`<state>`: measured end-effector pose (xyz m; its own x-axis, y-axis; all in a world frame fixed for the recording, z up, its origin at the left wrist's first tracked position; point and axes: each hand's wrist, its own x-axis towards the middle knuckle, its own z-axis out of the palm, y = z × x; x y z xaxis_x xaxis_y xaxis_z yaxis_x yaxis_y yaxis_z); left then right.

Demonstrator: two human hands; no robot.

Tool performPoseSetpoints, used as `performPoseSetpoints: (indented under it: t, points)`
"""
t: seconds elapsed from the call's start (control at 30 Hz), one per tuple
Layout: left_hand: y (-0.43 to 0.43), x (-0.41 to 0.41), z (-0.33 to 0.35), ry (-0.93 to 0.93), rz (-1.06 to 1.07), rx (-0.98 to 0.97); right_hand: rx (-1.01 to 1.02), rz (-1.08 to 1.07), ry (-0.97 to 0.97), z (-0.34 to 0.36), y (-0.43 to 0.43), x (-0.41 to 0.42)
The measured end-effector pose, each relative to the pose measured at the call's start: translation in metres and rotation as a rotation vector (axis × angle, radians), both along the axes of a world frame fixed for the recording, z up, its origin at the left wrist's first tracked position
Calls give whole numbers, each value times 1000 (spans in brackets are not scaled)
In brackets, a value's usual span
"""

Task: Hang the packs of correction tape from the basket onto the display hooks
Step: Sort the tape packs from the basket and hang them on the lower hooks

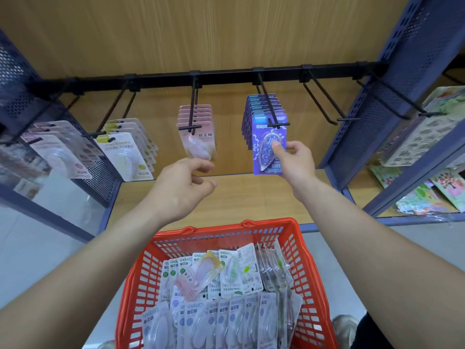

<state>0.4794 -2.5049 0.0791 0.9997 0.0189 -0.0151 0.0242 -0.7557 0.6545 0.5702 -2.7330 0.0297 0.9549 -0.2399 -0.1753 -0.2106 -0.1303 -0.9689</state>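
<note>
Thumb of the right hand [293, 161] presses the front blister of a purple correction tape pack [264, 137], fingers behind, pinching its lower right part, the arm reaching up from lower right. The pack hangs upright, long axis vertical, face to the camera, top hole at the tip of a display hook [270, 109]. The left hand [186, 182] hovers loosely curled, holding nothing, just below the pink packs [198, 137], above the red basket [226, 229].

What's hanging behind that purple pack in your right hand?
More purple packs on the same hook, lined up behind the front pack. Only their top and left edges show; their faces are covered.
</note>
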Motion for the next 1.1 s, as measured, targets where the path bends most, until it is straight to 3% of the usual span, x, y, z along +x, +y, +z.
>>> performPoseSetpoints:
  t: [0.13, 0.3, 0.47, 0.63, 0.7, 0.8, 1.1]
  points:
    - [-3, -2, -2, 6, 3, 24, -47, -41, 106, -5, 8, 8]
    - [2, -19, -15, 65, -42, 101, -273, 35, 130, -16, -7, -8]
    - [9, -42, -54, 223, -38, 130, -561, 340, 181, -42, -32, -58]
    - [22, -93, -130, 430, -49, 216, -813, 778, 313, -107, -42, -139]
    - [30, -114, -162, 526, -10, 209, -804, 855, 364, -136, -39, -162]
    - [41, -132, -198, 607, 72, 160, -692, 806, 383, -166, -28, -177]
    - [51, -108, -256, 611, 241, 52, -474, 706, 367, -218, 38, -162]
